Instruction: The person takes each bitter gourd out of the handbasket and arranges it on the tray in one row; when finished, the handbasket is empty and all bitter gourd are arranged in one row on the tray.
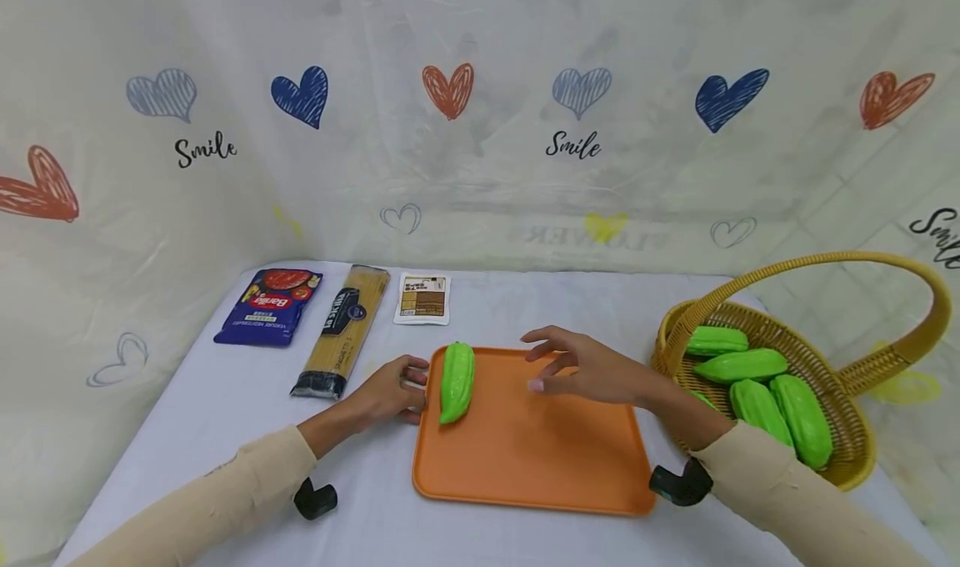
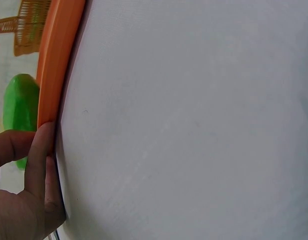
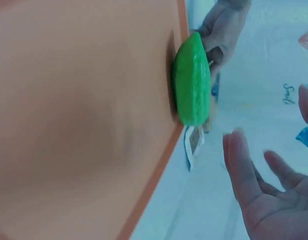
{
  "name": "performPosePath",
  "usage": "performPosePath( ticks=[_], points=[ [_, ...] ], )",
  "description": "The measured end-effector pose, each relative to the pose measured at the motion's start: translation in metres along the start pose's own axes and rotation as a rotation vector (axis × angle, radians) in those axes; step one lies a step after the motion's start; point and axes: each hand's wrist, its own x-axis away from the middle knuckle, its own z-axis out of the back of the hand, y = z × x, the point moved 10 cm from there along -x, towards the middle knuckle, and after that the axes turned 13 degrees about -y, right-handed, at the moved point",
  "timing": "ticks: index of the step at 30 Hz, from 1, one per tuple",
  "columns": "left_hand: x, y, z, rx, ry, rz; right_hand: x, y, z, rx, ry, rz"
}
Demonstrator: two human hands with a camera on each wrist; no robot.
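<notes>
A bright green bitter melon (image 1: 457,382) lies lengthwise along the left side of an orange tray (image 1: 540,459). My left hand (image 1: 390,392) is at the tray's left edge; in the left wrist view its fingertips (image 2: 45,131) touch the outer side of the rim, close to the melon. Over the tray's upper right part hovers my right hand (image 1: 581,367), fingers spread and loosely bent, holding nothing. In the right wrist view this hand (image 3: 273,195) is apart from the melon (image 3: 192,82), with space between thumb and fingers.
On the right stands a wicker basket (image 1: 862,434) with a tall arched handle, holding several bitter melons (image 1: 802,417). At the back left lie a blue sauce pouch (image 1: 272,307), a spaghetti pack (image 1: 341,333) and a small white packet (image 1: 422,298). A printed curtain (image 1: 495,175) hangs behind.
</notes>
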Motion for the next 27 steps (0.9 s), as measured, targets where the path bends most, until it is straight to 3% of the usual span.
performPosePath(
  ticks=[5,11,19,27],
  points=[
    [0.001,0.000,0.000,0.001,0.001,-0.001,0.024,-0.001,0.008,0.038,-0.043,0.042],
    [0.000,0.000,0.000,0.002,0.000,-0.009,0.059,0.006,0.022,0.035,-0.088,0.000],
    [-0.001,0.000,0.000,0.003,0.001,-0.008,0.110,0.021,0.046,0.118,-0.104,-0.030],
    [0.000,0.001,-0.001,0.004,0.000,-0.008,0.147,0.040,0.066,0.008,-0.178,-0.047]
  ],
)
